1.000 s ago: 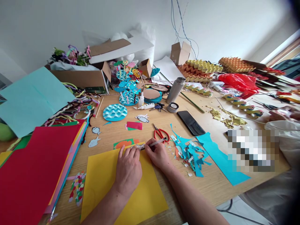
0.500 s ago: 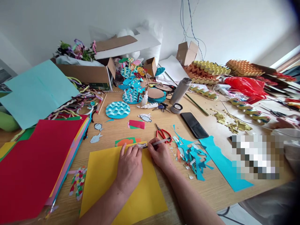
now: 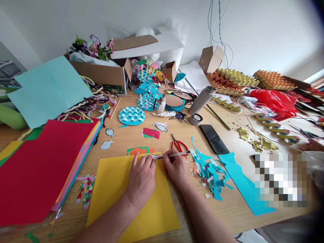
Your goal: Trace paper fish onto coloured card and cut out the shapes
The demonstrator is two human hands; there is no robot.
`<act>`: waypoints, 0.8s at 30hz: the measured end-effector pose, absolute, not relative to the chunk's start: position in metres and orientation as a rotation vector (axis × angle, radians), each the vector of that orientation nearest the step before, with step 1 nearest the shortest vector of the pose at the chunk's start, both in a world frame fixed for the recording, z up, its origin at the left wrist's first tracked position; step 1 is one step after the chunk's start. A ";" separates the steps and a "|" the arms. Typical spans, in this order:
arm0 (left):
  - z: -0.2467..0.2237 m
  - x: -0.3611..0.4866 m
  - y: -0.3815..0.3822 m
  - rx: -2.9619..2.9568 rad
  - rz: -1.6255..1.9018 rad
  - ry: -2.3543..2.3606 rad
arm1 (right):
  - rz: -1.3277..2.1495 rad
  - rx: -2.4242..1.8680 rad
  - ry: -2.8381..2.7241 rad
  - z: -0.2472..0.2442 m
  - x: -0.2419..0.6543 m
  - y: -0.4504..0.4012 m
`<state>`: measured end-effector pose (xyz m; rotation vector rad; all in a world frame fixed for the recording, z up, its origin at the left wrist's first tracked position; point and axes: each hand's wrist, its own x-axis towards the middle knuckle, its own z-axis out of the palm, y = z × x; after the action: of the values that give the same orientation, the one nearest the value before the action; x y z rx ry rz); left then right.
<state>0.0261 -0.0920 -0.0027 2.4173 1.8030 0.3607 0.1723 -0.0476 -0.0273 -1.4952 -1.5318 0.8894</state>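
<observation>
A sheet of yellow paper (image 3: 111, 189) lies in front of me. My left hand (image 3: 143, 175) rests flat on its upper part, fingers spread, fingertips pressing a small grey-and-white paper cutout (image 3: 154, 156) at the top edge. Most of that cutout is hidden under the fingers. My right hand (image 3: 176, 167) pinches a slim grey pen (image 3: 179, 154), its tip against the cutout's right end. Just beyond lie orange and green paper pieces (image 3: 138, 151). Red-handled scissors (image 3: 179, 145) lie behind my right hand. Paper fish (image 3: 160, 127) lie farther back.
Blue paper scraps (image 3: 212, 177) and a black phone (image 3: 214, 139) lie to the right. A stack of coloured paper (image 3: 48, 168) fills the left. Behind stand a wavy blue disc (image 3: 131, 116), glue bottles (image 3: 162, 106), a steel flask (image 3: 202, 100) and egg trays (image 3: 230, 81).
The view has shifted a little, so the things on the table sit farther right. My left hand still presses the cutout, and the pen stays at its right end.
</observation>
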 end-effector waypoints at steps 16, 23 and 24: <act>-0.003 0.026 -0.093 2.432 0.357 1.795 | 0.796 -1.511 -1.562 -0.024 0.172 -0.047; -0.001 0.026 -0.092 2.432 0.340 1.786 | 0.817 -1.505 -1.533 -0.023 0.172 -0.047; -0.001 0.026 -0.092 2.433 0.340 1.784 | 0.806 -1.507 -1.536 -0.023 0.172 -0.048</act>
<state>0.0257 -0.0923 -0.0011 2.4330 1.7844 0.3402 0.1718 -0.0476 -0.0226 -1.5067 -1.5357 0.8061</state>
